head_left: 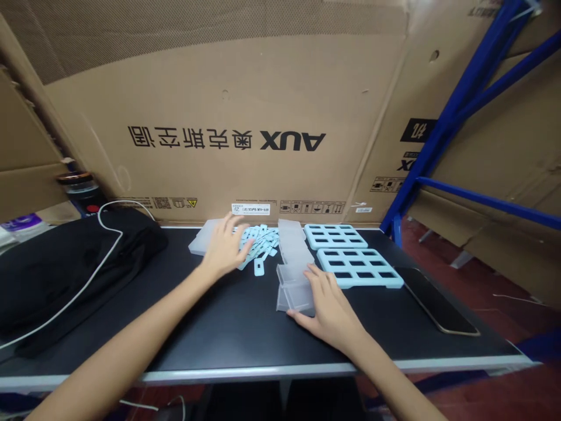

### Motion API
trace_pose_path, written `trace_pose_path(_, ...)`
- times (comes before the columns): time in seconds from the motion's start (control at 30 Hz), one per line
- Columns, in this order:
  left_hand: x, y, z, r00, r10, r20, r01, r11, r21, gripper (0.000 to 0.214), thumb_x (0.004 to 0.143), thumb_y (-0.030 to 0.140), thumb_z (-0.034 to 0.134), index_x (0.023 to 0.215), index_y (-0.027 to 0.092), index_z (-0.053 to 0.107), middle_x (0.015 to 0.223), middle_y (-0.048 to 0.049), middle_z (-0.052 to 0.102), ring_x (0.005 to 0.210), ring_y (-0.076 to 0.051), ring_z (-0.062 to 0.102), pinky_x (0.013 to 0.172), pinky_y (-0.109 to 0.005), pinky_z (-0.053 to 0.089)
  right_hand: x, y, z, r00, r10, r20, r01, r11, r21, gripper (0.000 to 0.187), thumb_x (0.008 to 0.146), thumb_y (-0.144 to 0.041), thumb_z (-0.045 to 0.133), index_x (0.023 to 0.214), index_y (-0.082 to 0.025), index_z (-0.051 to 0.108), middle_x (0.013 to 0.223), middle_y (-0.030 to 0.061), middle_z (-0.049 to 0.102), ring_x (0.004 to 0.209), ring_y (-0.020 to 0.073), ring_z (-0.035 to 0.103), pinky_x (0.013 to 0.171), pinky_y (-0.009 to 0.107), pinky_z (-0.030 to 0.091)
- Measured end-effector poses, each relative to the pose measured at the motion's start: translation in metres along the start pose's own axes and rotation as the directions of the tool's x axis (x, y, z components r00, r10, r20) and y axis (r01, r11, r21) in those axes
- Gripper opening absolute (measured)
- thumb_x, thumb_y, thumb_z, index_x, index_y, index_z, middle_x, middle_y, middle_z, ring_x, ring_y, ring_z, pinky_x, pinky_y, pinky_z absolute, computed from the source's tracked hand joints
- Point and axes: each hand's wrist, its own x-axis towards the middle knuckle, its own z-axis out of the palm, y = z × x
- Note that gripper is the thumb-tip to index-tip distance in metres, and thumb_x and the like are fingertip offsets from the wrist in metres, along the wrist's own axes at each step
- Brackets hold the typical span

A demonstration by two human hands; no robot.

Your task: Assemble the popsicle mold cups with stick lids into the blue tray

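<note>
My left hand [224, 248] is open, fingers spread, above the left side of a heap of small light-blue tag-like pieces [265, 238], each with a cut-out window. Just behind it, a frosted translucent plastic piece [200, 241] lies partly hidden by the hand. My right hand [331, 307] grips a frosted translucent plastic box [298, 297], thumb at its near edge and fingers at its far right corner. That box is nearest me in an overlapping row of similar translucent boxes [293, 240] running toward the cardboard.
Right of the row lie two light-blue trays with rectangular openings [360, 252] and a dark phone [440, 304]. A black bag [79, 263] with a white cable [103, 248] is at left, beside a dark jar [81, 190]. Cardboard [228, 88] stands behind; a blue rack [447, 128] flanks the right.
</note>
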Motion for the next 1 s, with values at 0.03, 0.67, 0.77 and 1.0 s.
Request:
trace_pose_path(0.03,0.0,-0.019,-0.007,0.997,-0.078,0.004,0.077,0.996,0.036,0.048,0.094,0.053,0.044,0.128,0.021,0.056,0.147,-0.0122,0.042,0.145,-0.037,0.023,0.116,-0.058,0.024,0.003,-0.007,0.001,1.0,0.015,0.006,-0.015,1.0,-0.021,0.073,0.079,-0.054,0.067,0.135,-0.013,0.046,0.144,0.0215,0.043,0.133,0.0374,0.04,0.107,0.053,0.04)
trace_pose_path(0.67,-0.075,-0.078,-0.017,0.832,-0.113,0.543,0.221,0.966,-0.136,0.121,0.064,0.077,0.067,0.157,0.032,0.003,0.164,-0.0123,-0.007,0.146,-0.043,0.019,0.113,-0.057,0.032,0.097,-0.071,0.038,0.989,0.003,0.146,0.048,0.937,-0.347,0.065,0.083,-0.046,0.062,0.138,-0.017,0.044,0.123,0.0175,0.054,0.101,0.0296,0.055,0.072,0.039,0.053)
trace_pose_path(0.77,-0.073,-0.066,-0.014,0.847,-0.078,0.525,0.188,0.969,-0.159,0.121,0.065,0.077,0.067,0.157,0.033,0.002,0.164,-0.0126,-0.009,0.146,-0.045,0.018,0.111,-0.059,0.033,0.123,-0.071,0.051,0.986,0.065,0.152,-0.014,0.949,-0.313,0.067,0.083,-0.047,0.064,0.137,-0.014,0.042,0.125,0.0197,0.051,0.1,0.029,0.058,0.072,0.039,0.054)
trace_pose_path(1.0,-0.072,-0.051,-0.003,0.876,-0.149,0.458,0.191,0.98,-0.048,0.117,0.068,0.082,0.06,0.157,0.032,0.005,0.164,-0.012,-0.011,0.146,-0.05,0.001,0.109,-0.07,0.027,0.165,-0.033,0.038,0.947,-0.086,0.311,0.056,0.993,0.104,0.102,0.069,-0.068,0.07,0.145,-0.016,0.029,0.138,0.0215,0.038,0.112,0.032,0.057,0.089,0.043,0.05)
